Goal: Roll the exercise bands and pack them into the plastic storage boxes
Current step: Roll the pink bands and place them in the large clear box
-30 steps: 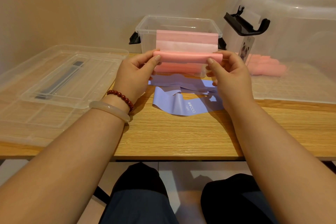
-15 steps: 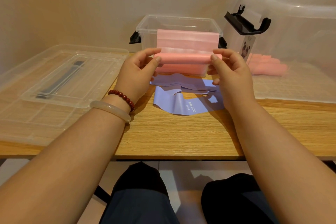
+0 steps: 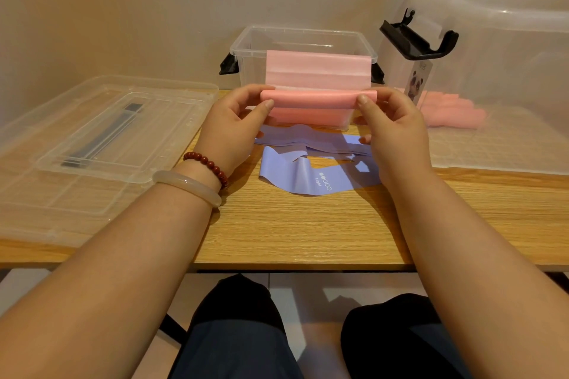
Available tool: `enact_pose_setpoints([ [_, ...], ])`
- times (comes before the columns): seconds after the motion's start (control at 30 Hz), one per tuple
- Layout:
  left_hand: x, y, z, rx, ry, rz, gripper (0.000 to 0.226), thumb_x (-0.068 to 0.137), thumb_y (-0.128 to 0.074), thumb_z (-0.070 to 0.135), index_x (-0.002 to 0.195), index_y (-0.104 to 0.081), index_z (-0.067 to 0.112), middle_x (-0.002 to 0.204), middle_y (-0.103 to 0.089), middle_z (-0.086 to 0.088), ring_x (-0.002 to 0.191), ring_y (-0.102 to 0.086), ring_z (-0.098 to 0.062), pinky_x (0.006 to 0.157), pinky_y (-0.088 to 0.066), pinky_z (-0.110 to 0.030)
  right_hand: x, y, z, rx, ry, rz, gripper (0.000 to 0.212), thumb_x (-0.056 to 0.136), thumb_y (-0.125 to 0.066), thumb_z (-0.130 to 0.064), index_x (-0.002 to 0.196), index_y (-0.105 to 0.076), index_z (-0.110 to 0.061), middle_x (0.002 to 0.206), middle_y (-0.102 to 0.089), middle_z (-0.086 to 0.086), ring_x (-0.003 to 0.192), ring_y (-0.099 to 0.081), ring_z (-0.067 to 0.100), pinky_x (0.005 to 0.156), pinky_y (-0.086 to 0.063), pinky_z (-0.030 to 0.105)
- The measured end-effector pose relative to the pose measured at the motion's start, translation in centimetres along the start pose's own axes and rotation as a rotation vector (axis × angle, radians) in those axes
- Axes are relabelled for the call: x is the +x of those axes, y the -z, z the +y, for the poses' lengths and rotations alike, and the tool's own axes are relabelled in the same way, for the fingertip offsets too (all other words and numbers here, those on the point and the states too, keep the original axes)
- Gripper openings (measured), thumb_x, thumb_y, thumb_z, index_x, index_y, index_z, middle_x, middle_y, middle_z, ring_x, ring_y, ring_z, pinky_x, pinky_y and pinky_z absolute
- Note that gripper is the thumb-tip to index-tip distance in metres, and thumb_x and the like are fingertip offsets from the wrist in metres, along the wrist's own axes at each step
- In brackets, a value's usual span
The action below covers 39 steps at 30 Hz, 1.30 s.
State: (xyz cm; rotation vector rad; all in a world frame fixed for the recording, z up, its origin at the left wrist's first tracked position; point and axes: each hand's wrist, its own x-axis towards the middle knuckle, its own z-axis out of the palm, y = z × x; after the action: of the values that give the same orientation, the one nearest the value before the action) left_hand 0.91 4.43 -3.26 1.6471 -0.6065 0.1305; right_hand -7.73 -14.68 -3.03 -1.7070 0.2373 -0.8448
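Bands: one partly rolled pink elastic band [image 3: 311, 100] is pinched at both ends by the left hand [image 3: 231, 129] and right hand [image 3: 397, 135] at centre frame. The flat purple elastic bands [image 3: 286, 169] beneath are partly hidden and uncountable. A small clear plastic box [image 3: 252, 71] and a large clear plastic box [image 3: 508, 71] are counted behind.

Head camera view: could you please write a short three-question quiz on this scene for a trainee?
1. True or false: the left hand and right hand each pinch an end of the partly rolled pink rubber exercise band.
2. Where does the loose lilac rubber exercise band lie? A on the floor; B on the wooden table; C on the person's lap.
3. Fill in: the rolled pink bands already packed lie in the large clear plastic box to the person's ____.
Key: 1 true; 2 B; 3 right.
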Motion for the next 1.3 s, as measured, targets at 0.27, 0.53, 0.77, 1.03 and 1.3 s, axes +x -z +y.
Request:
enact_pose_setpoints([
  [0.27,0.06,-0.12,0.07,0.008,0.001,0.005,0.024,0.096,-0.055,0.011,0.117,-0.055,0.023,0.09,-0.063,0.002,0.068,-0.06,0.001,0.065,-0.05,-0.016,0.06,-0.04,0.12,0.007,-0.012,0.025,0.013,0.095,-0.06,-0.023,0.098,-0.06,-0.036,0.092,-0.067,0.001,0.069,-0.064,0.005,0.065,-0.05,0.027],
  [0.53,-0.07,0.16,-0.01,0.006,0.014,-0.015,0.03,0.094,-0.055,0.005,0.113,-0.06,0.028,0.101,-0.064,0.005,0.078,-0.061,-0.004,0.067,-0.051,-0.016,-0.05,-0.05,-0.22,0.02,-0.057,-0.006,0.025,0.09,-0.057,-0.009,0.103,-0.064,-0.03,0.091,-0.067,-0.003,0.071,-0.062,0.002,0.059,-0.046,0.014],
  [0.77,0.03,-0.01,0.13,0.007,0.003,0.028,0.026,0.095,-0.056,0.011,0.118,-0.059,0.024,0.086,-0.064,0.006,0.067,-0.06,0.002,0.064,-0.05,-0.016,0.11,-0.04,0.15,-0.017,-0.04,0.017,0.009,0.096,-0.058,-0.021,0.099,-0.064,-0.027,0.088,-0.068,-0.004,0.066,-0.06,-0.002,0.061,-0.046,0.017],
  [1.03,-0.12,-0.05,0.21,0.012,-0.005,0.001,0.029,0.095,-0.056,0.007,0.119,-0.059,0.021,0.088,-0.066,0.006,0.069,-0.059,0.002,0.067,-0.049,-0.015,0.17,-0.1,0.22,-0.05,-0.056,0.053,0.01,0.096,-0.058,-0.032,0.087,-0.061,-0.03,0.08,-0.068,-0.008,0.066,-0.061,-0.002,0.066,-0.052,0.028],
  [1.3,-0.17,-0.09,0.25,0.006,0.02,0.043,0.015,0.097,-0.054,0.018,0.103,-0.064,0.028,0.086,-0.069,0.011,0.071,-0.064,-0.001,0.066,-0.053,-0.019,-0.26,-0.12,-0.61,0.071,-0.035,-0.032,0.025,0.091,-0.057,-0.005,0.101,-0.057,-0.028,0.089,-0.065,0.0,0.069,-0.061,0.004,0.056,-0.045,0.013],
])
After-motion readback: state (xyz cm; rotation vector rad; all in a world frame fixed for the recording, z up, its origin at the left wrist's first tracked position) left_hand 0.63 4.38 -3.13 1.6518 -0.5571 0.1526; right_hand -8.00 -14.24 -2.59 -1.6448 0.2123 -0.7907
